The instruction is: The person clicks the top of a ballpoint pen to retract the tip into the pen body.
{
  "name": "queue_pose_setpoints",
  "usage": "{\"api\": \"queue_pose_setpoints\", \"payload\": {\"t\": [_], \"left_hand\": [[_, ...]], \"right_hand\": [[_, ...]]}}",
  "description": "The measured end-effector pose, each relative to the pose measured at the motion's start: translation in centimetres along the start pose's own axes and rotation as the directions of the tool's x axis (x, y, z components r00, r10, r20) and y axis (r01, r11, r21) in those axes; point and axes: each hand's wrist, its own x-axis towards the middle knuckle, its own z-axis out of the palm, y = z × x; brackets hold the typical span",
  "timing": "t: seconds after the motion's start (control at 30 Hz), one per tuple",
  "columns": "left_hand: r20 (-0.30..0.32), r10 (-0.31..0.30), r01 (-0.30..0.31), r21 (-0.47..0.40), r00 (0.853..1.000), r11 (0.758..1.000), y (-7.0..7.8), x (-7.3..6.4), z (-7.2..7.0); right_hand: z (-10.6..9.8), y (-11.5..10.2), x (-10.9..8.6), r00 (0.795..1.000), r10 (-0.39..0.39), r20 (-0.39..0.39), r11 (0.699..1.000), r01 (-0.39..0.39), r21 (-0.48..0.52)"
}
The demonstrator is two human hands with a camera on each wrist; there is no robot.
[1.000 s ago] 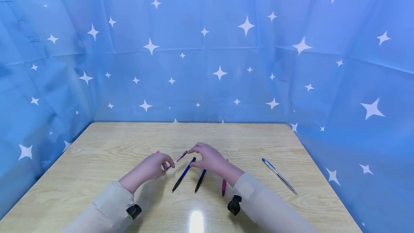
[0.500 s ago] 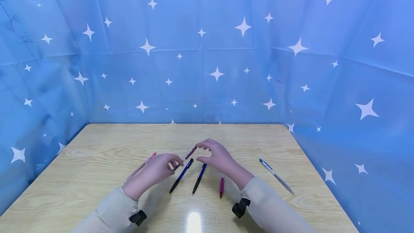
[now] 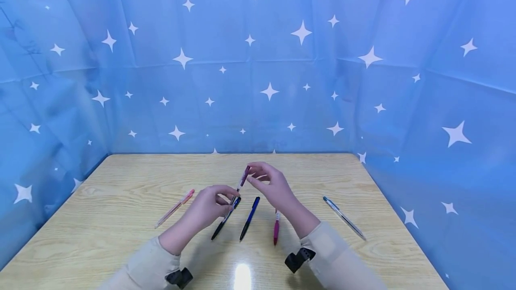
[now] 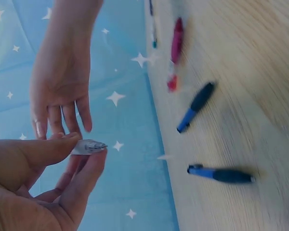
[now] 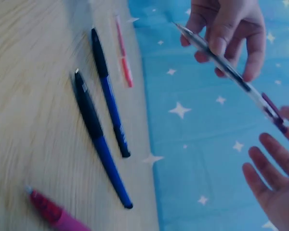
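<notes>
A clear-barrelled pen (image 3: 243,180) with a dark purple clip slants up between my two hands above the table. Thumb and fingers of my left hand (image 3: 207,205) pinch it towards the writing tip, which points at the camera in the left wrist view. At the clip end, my right hand (image 3: 278,188) holds it between thumb and forefinger, the other fingers spread loosely. The right wrist view shows the whole length of the pen (image 5: 226,66). Just below my left hand lies a blue-and-black pen (image 3: 219,227), partly covered by the hand and the held pen.
On the wooden table (image 3: 141,178) lie a second blue-and-black pen (image 3: 250,219), a magenta pen (image 3: 276,229) under my right wrist, a clear pen with a blue end (image 3: 344,218) at right, and a pink pen (image 3: 175,208) at left. A starry blue curtain (image 3: 225,111) surrounds it.
Both hands have moved a little right, the right one upwards too. The held pen has swung steeper, its clip end higher. The pink pen, covered before, now shows in full.
</notes>
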Motion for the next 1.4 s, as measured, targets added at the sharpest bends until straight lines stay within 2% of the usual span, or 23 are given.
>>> {"api": "queue_pose_setpoints", "payload": {"t": [0.1, 0.2, 0.4, 0.53, 0.7, 1.0, 1.17, 1.4], "left_hand": [[-0.017, -0.004, 0.003, -0.06, 1.0, 0.998, 0.4, 0.0, 0.2], [-0.043, 0.006, -0.009, -0.083, 0.999, 0.997, 0.8, 0.0, 0.5], [-0.095, 0.021, -0.031, -0.102, 0.995, 0.994, 1.4, 0.1, 1.2], [-0.14, 0.023, -0.038, -0.108, 0.99, 0.993, 1.8, 0.2, 1.6], [-0.195, 0.034, -0.057, -0.114, 0.98, 0.992, 2.2, 0.4, 2.1], [-0.25, 0.007, -0.068, -0.239, 0.968, 0.969, 2.4, 0.2, 2.9], [-0.278, 0.003, -0.064, -0.213, 0.961, 0.975, 2.5, 0.3, 3.2], [-0.285, -0.032, -0.037, -0.233, 0.958, 0.972, 2.2, 0.5, 3.3]], "right_hand": [[0.2, -0.6, 0.0, 0.999, 0.003, -0.043, 0.998, -0.001, 0.068], [0.4, -1.2, 0.0, 0.998, 0.009, -0.062, 0.988, 0.001, 0.156], [0.7, -2.2, 0.1, 0.997, -0.011, -0.078, 0.938, 0.037, 0.345], [0.8, -2.8, 0.0, 0.993, -0.022, -0.117, 0.908, 0.069, 0.413], [0.9, -3.2, -0.1, 0.986, -0.05, -0.16, 0.887, 0.117, 0.447], [1.1, -3.4, -0.2, 0.969, -0.112, -0.218, 0.862, 0.204, 0.463], [1.3, -3.1, -0.1, 0.969, -0.115, -0.219, 0.845, 0.211, 0.492], [1.5, -2.9, -0.3, 0.969, -0.105, -0.224, 0.841, 0.207, 0.499]]}}
